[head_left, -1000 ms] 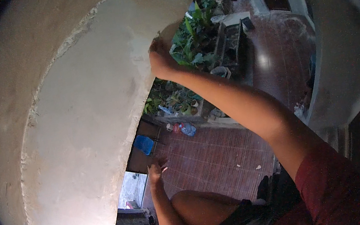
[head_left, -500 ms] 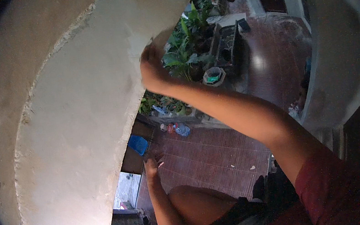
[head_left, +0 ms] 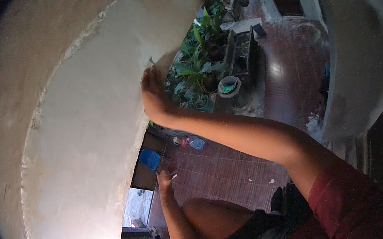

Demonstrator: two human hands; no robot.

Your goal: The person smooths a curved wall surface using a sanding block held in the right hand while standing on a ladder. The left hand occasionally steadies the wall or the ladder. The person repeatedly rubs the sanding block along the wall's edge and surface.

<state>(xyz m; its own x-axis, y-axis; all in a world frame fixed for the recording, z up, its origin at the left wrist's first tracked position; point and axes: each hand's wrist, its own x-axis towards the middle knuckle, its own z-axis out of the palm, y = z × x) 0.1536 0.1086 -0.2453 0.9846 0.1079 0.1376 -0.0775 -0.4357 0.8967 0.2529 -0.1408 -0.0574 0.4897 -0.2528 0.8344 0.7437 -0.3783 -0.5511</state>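
My right hand (head_left: pixel 153 94) reaches across to the edge of a pale plastered wall or pillar (head_left: pixel 74 121). Its fingers are pressed together against the surface. A small pale piece shows just past the fingertips, too blurred to name. Lower down, my left hand (head_left: pixel 164 178) is held beside the wall's edge, above the tiled floor. Its fingers look curled and lie partly in shadow. A thin whitish bit sticks out by them, but I cannot make out what it is.
A blue plastic container (head_left: pixel 149 159) is below, near a clear bottle (head_left: pixel 197 142). Leafy plants (head_left: pixel 198 64) grow behind a low border, beside a long dark trough (head_left: pixel 241 50) and an octagonal pot (head_left: pixel 229 86). Reddish-brown tiles (head_left: pixel 223 169) cover the floor. A curved wall (head_left: pixel 362 46) rises at right.
My right hand has slid down and slightly left along the wall's edge, and the pale piece at its fingertips moved with it. My left hand has shifted only slightly.
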